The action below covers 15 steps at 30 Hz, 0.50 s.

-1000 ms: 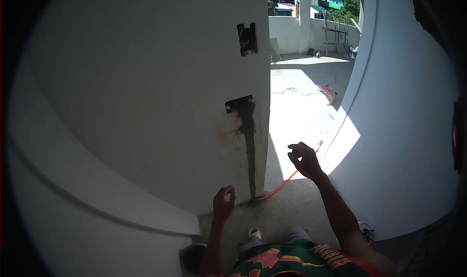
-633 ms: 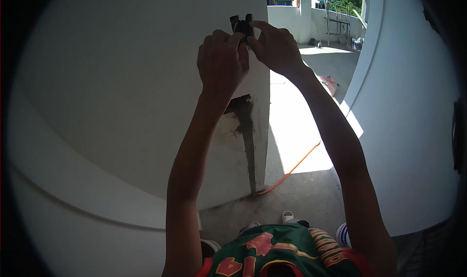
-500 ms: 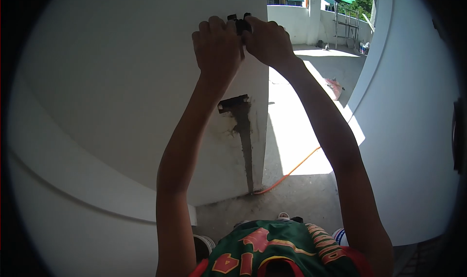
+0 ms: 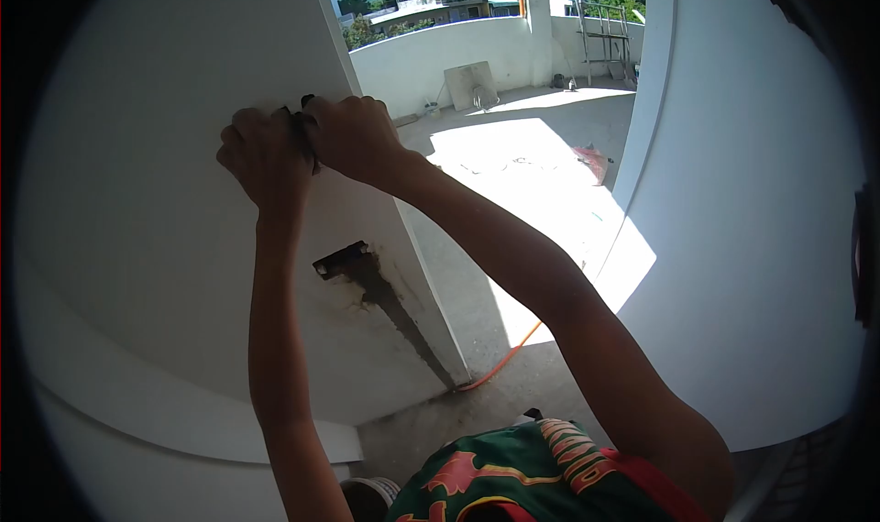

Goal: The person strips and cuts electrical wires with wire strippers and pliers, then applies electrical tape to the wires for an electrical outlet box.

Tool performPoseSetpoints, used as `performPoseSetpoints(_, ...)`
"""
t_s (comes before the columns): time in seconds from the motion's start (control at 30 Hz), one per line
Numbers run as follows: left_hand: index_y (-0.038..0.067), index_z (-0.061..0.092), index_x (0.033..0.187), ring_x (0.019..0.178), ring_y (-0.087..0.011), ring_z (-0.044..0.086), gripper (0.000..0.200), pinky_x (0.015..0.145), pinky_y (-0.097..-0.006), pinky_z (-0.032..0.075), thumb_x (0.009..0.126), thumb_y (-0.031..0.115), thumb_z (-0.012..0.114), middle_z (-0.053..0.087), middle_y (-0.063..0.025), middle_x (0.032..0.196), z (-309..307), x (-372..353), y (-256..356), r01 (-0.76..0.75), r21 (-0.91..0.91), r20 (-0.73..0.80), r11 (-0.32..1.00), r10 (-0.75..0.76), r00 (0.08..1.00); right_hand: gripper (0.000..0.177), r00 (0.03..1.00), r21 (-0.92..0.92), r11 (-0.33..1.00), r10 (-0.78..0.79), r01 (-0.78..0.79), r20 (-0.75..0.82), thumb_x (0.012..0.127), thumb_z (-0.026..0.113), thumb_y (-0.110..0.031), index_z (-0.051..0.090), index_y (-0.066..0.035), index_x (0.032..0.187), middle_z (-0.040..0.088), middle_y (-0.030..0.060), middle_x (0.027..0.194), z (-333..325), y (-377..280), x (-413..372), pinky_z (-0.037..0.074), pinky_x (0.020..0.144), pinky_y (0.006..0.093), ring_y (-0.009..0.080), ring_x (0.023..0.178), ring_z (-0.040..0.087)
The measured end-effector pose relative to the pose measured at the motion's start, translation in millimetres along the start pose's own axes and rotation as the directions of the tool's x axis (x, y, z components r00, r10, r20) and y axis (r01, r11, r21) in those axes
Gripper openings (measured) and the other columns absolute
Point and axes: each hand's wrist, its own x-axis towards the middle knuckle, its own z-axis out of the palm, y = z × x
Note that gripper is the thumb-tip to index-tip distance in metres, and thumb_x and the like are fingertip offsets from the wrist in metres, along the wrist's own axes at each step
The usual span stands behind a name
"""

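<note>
Both my hands are raised against the white wall, close to its edge by the opening. My left hand has its fingers curled around the left side of a small dark object, whose kind I cannot make out. From the other side, my right hand closes on the same object, its thumb and fingertips partly hidden. Below them, a dark rectangular wall box sits in the wall. A grey patched strip runs from it down to the floor.
An orange cord lies on the concrete floor at the wall's foot. Beside me stands a bucket. Outside are a reddish bag, a leaning board and a metal frame. A white panel rises at right.
The view has turned to the right, so the wall, wall box and hands appear farther left, and more of the outdoor area shows. Both hands stay at the dark object.
</note>
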Motion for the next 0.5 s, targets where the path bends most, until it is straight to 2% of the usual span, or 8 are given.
performPoseSetpoints(0.07,0.012,0.063,0.084,0.089,-0.0297,0.053,0.017,0.074,-0.0443,0.042,0.076,0.026,0.069,0.051,-0.0091,0.094,-1.6,-4.5,-3.7,-0.064,-0.105,-0.143,0.992,0.049,0.989,0.015,0.997,0.083,0.993,-0.081,0.082,-0.013,0.086,0.059,-0.019,0.058,-0.005,0.093,0.062,0.0139,0.061,1.1,0.0,-13.9,0.052,0.053,0.0457,0.0353,0.054,0.064)
performPoseSetpoints(0.17,0.014,0.063,0.088,0.089,-0.0285,0.055,0.013,0.074,-0.0437,0.042,0.08,0.023,0.067,0.052,-0.0071,0.096,0.3,-8.3,-10.2,-0.188,-0.167,-0.177,0.968,0.158,0.971,0.018,0.999,0.176,0.984,-0.023,0.029,-0.038,0.086,0.058,-0.019,0.058,-0.007,0.1,0.063,0.0139,0.062,8.4,3.8,-24.1,0.052,0.054,0.0459,0.0353,0.056,0.064)
performPoseSetpoints(0.37,0.014,0.065,0.088,0.088,-0.0253,0.057,0.012,0.069,-0.0411,0.046,0.083,0.025,0.065,0.053,-0.0031,0.095,-3.2,-7.9,-3.5,-0.09,-0.038,-0.023,0.995,0.089,0.996,0.028,0.998,0.12,0.991,0.062,-0.058,-0.023,0.087,0.055,-0.016,0.054,-0.009,0.114,0.066,0.0144,0.069,2.2,-3.1,-19.3,0.052,0.058,0.0479,0.0359,0.062,0.066)
performPoseSetpoints(0.4,0.014,0.065,0.089,0.087,-0.0255,0.057,0.01,0.066,-0.0406,0.048,0.083,0.023,0.064,0.053,-0.0049,0.095,-4.2,-7.4,-2.7,-0.087,-0.022,0.004,0.996,0.087,0.996,0.029,0.995,0.111,0.989,0.097,-0.098,0.013,0.087,0.055,-0.017,0.053,-0.01,0.115,0.066,0.0141,0.071,0.6,-4.6,-16.9,0.052,0.059,0.0484,0.0362,0.064,0.066)
performPoseSetpoints(0.5,0.013,0.065,0.089,0.089,-0.0262,0.056,0.01,0.069,-0.0417,0.047,0.083,0.021,0.061,0.053,-0.0063,0.094,-18.1,1.0,1.7,-0.03,-0.023,0.156,0.999,0.033,0.987,0.028,0.994,0.049,0.998,0.053,-0.049,-0.097,0.082,0.059,-0.014,0.055,-0.007,0.109,0.065,0.014,0.064,0.9,-8.3,-16.7,0.052,0.052,0.0458,0.0334,0.059,0.067)
